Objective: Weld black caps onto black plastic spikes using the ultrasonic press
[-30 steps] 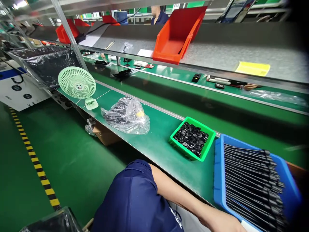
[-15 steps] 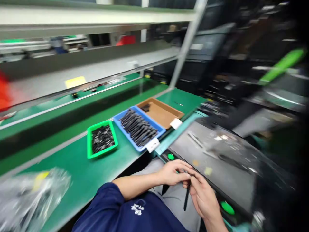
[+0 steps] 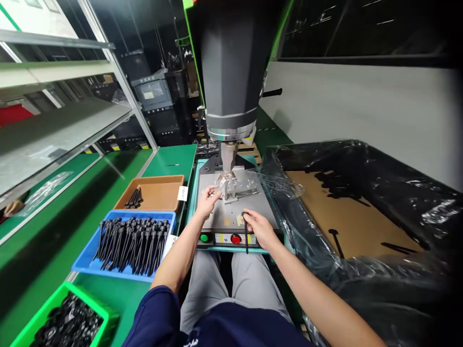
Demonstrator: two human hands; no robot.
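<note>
Left hand (image 3: pixel 208 202) — off black rod (image 3: pixel 246 243), now at far fixture (image 3: pixel 230 192) under press horn (image 3: pixel 231 72); grip unclear. Right hand (image 3: pixel 258 227) — alone clasps rod, near red button (image 3: pixel 236 238).

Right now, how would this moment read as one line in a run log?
left hand: at fixture under press head | right hand: fingers hold black rod | blue tray: more rods

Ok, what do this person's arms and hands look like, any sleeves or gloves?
Left hand and right hand are bare: no gloves, watch or rings visible. The left arm has a short dark navy sleeve ending above the elbow; both forearms uncovered. The right sleeve is out of view.
</note>
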